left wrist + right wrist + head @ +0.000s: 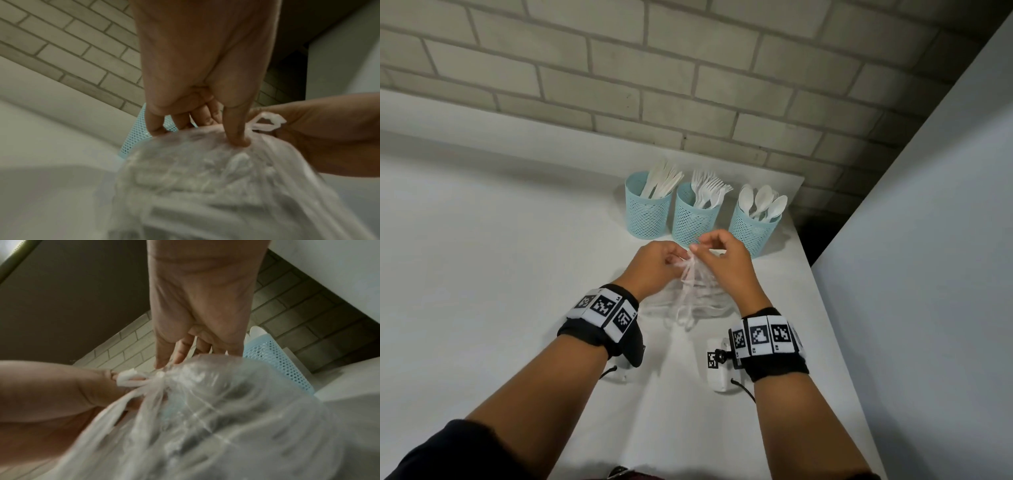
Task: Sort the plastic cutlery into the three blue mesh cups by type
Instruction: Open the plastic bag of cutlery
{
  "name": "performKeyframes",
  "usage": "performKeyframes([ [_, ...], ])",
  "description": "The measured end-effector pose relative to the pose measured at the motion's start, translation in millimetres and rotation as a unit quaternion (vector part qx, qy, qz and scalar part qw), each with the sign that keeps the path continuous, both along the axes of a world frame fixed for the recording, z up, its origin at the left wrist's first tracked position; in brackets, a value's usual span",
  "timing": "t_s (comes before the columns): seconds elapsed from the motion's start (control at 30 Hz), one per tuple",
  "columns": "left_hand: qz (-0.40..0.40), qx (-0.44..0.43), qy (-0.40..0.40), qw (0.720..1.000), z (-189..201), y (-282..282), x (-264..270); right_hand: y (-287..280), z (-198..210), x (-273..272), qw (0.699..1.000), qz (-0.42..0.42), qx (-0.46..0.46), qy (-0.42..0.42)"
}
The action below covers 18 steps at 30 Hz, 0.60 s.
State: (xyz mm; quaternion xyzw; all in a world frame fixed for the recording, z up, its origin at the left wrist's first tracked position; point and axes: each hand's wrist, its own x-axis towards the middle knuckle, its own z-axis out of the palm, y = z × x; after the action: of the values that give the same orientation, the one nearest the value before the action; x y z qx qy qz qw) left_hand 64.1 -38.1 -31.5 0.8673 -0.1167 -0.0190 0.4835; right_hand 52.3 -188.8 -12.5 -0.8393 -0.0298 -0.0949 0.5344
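Both hands [690, 262] pinch the plastic bag's [693, 298] knot between them.

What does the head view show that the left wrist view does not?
Head only: all three blue mesh cups in a row, holding knives, forks and spoons, plus both wristbands.
Left wrist only: the knotted loop at the neck of the clear plastic bag, close up.
Both: left hand and right hand pinching the bag's neck.
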Motion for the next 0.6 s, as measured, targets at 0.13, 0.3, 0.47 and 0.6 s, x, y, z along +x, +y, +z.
performKeyframes([
  [0.13, 0.009, -0.007, -0.018, 1.000, 2, 0, 0, -2, 0, -7, 0.980, 0.002, -0.198, 0.006],
  [0.3, 0.014, -0.016, -0.030, 0.999, 10, 2, 0, -1, 4, -15, 0.969, 0.033, -0.232, 0.077],
  [0.47, -0.009, -0.030, -0.034, 0.999, 9, 5, 1, -8, 12, -21, 0.989, 0.083, -0.088, 0.091],
  [0.6, -0.003, -0.029, -0.052, 0.998, 5, 3, 0, -17, 10, -22, 0.979, 0.059, 0.164, 0.100],
])
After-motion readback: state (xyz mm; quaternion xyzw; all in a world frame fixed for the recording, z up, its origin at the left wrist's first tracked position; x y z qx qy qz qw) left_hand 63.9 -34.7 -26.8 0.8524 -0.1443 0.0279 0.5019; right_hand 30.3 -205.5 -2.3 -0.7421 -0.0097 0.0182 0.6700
